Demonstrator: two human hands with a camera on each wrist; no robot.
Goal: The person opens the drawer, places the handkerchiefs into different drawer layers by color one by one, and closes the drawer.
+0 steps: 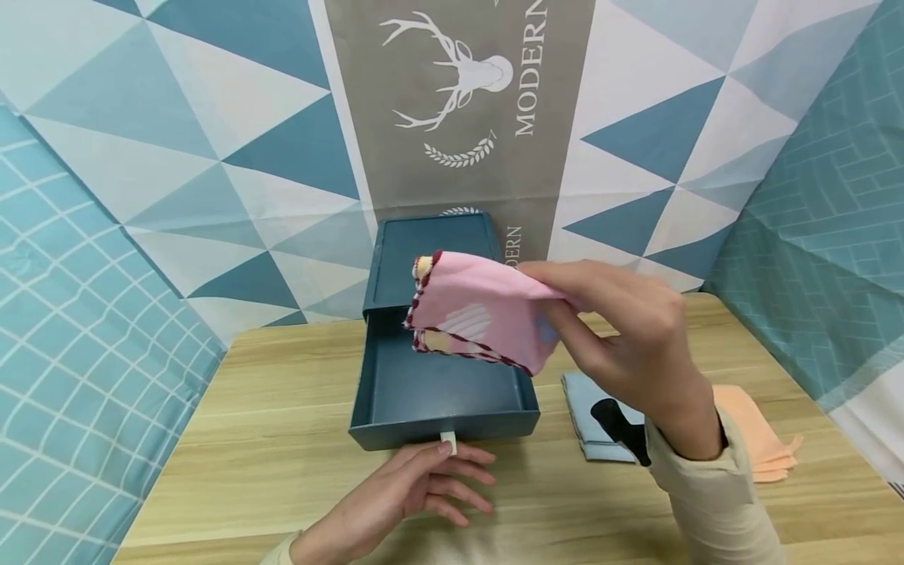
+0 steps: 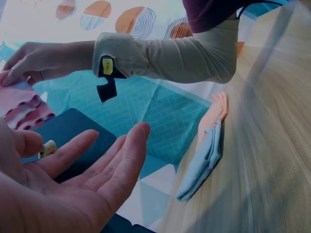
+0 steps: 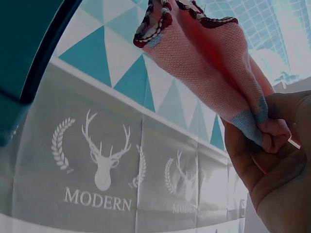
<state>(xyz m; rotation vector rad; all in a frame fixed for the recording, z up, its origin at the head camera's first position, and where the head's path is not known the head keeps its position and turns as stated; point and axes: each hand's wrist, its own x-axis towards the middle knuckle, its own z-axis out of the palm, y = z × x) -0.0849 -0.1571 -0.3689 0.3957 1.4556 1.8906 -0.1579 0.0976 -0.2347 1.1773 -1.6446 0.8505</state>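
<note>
My right hand (image 1: pixel 607 329) pinches a folded pink cloth (image 1: pixel 480 314) with a dark red scalloped edge and holds it in the air above the open drawer (image 1: pixel 438 384) of a dark teal box (image 1: pixel 431 251). In the right wrist view the pink cloth (image 3: pixel 204 58) hangs from my curled fingers (image 3: pixel 272 133). My left hand (image 1: pixel 424 482) lies palm up on the wooden table (image 1: pixel 247 439), fingers relaxed, just in front of the drawer's small white pull tab (image 1: pixel 448 443). In the left wrist view the open palm (image 2: pixel 82 179) holds nothing.
A folded light blue cloth (image 1: pixel 589 416) and a folded orange cloth (image 1: pixel 759 439) lie on the table at the right, partly behind my right forearm. Patterned blue and white fabric walls surround the table on three sides.
</note>
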